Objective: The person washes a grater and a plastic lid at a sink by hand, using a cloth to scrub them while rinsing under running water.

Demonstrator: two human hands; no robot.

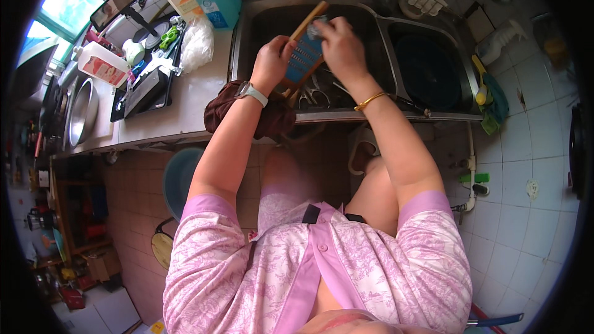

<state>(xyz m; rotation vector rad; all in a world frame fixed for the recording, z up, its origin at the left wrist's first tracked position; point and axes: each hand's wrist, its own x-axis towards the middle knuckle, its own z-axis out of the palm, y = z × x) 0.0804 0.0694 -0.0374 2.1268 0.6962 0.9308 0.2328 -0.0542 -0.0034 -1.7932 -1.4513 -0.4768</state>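
Over the larger basin of a steel double sink (389, 51), my left hand (274, 58) grips a blue grater (304, 55) with a wood-coloured frame, holding it tilted by its left edge. My right hand (342, 48) is closed on a grey scrubber (317, 28), blurred, against the grater's upper part. Below the grater, a pair of scissors (314, 96) and other utensils lie in the basin, partly hidden. A dark brown cloth (222, 107) is bunched on the front edge of the counter, beneath my left wrist.
Detergent bottles (218, 2) and a crumpled plastic bag (197, 44) stand left of the sink. Farther left are a phone on a holder (115, 5), a black tray (164, 97) and a steel bowl (84, 111). A dark round basin (427, 72) fills the smaller sink; a green cloth (494, 102) hangs at right.
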